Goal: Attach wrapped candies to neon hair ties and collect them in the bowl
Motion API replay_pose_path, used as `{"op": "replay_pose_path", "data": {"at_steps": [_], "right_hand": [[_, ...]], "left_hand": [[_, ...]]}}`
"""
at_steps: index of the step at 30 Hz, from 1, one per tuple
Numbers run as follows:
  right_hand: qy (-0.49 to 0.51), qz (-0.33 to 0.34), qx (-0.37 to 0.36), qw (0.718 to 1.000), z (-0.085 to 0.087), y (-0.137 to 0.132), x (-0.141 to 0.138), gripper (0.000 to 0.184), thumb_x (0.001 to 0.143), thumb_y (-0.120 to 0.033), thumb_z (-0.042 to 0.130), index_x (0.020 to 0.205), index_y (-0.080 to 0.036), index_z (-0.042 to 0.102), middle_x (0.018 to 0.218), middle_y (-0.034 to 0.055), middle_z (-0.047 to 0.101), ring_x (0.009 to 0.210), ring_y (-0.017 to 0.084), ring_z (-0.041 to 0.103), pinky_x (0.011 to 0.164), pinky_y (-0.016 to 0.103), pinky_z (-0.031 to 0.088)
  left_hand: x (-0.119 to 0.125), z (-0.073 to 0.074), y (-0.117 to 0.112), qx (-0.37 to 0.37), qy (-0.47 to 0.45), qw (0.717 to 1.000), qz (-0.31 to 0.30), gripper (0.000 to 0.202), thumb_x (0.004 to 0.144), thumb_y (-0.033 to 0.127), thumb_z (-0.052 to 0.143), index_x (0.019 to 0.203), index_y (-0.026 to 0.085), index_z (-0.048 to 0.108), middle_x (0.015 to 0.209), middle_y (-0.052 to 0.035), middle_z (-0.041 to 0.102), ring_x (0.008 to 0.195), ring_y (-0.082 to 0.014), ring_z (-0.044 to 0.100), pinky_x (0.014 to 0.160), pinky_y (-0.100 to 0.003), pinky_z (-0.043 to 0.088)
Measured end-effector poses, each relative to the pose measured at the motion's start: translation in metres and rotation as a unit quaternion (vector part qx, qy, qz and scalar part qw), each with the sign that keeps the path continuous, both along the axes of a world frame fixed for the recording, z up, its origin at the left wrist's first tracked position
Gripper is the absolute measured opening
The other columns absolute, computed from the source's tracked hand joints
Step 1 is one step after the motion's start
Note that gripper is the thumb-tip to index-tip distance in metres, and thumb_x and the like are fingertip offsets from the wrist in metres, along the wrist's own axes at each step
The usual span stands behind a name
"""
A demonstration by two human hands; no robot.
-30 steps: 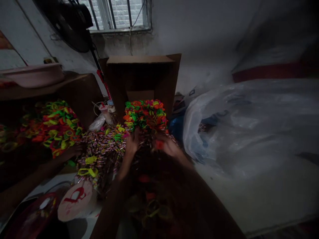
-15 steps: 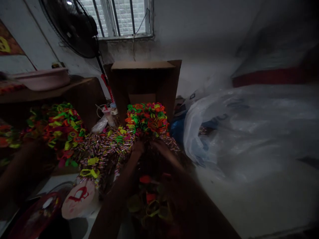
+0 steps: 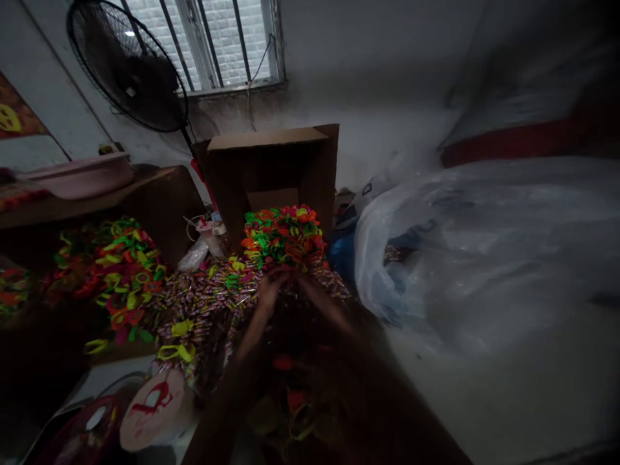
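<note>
My left hand and my right hand reach forward side by side, their fingers curled into a heap of cellophane-wrapped sticks. The dim light and blur hide whether they grip any sticks. Just beyond them rises a pile of neon plastic rings in green, orange, pink and yellow. A second neon pile lies to the left. Yellow plastic loops rest on the heap's near edge. Darker rings lie in shadow below my hands.
An open cardboard box stands behind the pile. A large translucent plastic sack fills the right side. A wall fan, pink basin and white bag with a red mark are at left.
My hands have moved closer together, and the left one sits further into the heap. The view has shifted, bringing more of the wall fan into sight.
</note>
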State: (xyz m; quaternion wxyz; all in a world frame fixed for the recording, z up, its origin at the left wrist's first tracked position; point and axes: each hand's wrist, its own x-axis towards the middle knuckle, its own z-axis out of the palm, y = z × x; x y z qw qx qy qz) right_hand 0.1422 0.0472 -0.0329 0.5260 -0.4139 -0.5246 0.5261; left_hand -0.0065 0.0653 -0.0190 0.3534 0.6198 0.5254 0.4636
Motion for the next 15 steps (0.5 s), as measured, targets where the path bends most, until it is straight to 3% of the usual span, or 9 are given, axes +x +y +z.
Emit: {"op": "replay_pose_path", "data": {"at_steps": [3,6,11,15], "right_hand": [[0.07,0.022,-0.076,0.994,-0.003,-0.001,-0.001,0.038,0.08,-0.051,0.06,0.105,-0.023,0.067,0.111,0.0064,0.07,0.093,0.021,0.067,0.074,0.034,0.057],[0.116,-0.017,-0.099,0.988,-0.008,0.0,0.001,0.035,0.074,-0.045,0.065,0.1,-0.022,0.064,0.094,0.0043,0.071,0.078,0.019,0.067,0.061,0.03,0.057],[0.176,-0.04,-0.133,0.975,-0.013,0.002,0.008,0.023,0.077,-0.041,0.059,0.092,-0.023,0.058,0.078,-0.0001,0.069,0.069,0.019,0.068,0.061,0.034,0.058],[0.183,-0.022,-0.137,0.973,-0.014,0.001,0.008,0.02,0.078,-0.04,0.056,0.088,-0.023,0.059,0.077,0.0006,0.069,0.072,0.02,0.069,0.07,0.038,0.058]], "left_hand": [[0.016,0.001,-0.012,-0.024,-0.248,0.966,-0.069,0.031,0.073,0.033,0.07,0.1,0.018,0.07,0.098,-0.005,0.073,0.086,-0.019,0.067,0.079,-0.03,0.052],[0.023,0.0,-0.022,-0.025,-0.308,0.949,-0.057,0.039,0.063,0.031,0.078,0.1,0.019,0.067,0.099,-0.0032,0.071,0.089,-0.0185,0.065,0.081,-0.029,0.05],[0.016,0.002,-0.025,0.006,-0.266,0.963,-0.045,0.041,0.067,0.028,0.075,0.105,0.02,0.064,0.102,-0.0036,0.07,0.09,-0.0185,0.065,0.08,-0.029,0.05],[0.013,0.003,-0.02,0.015,-0.083,0.996,-0.036,0.019,0.074,0.022,0.065,0.093,0.018,0.067,0.092,-0.0034,0.072,0.086,-0.0183,0.066,0.082,-0.031,0.051]]}}
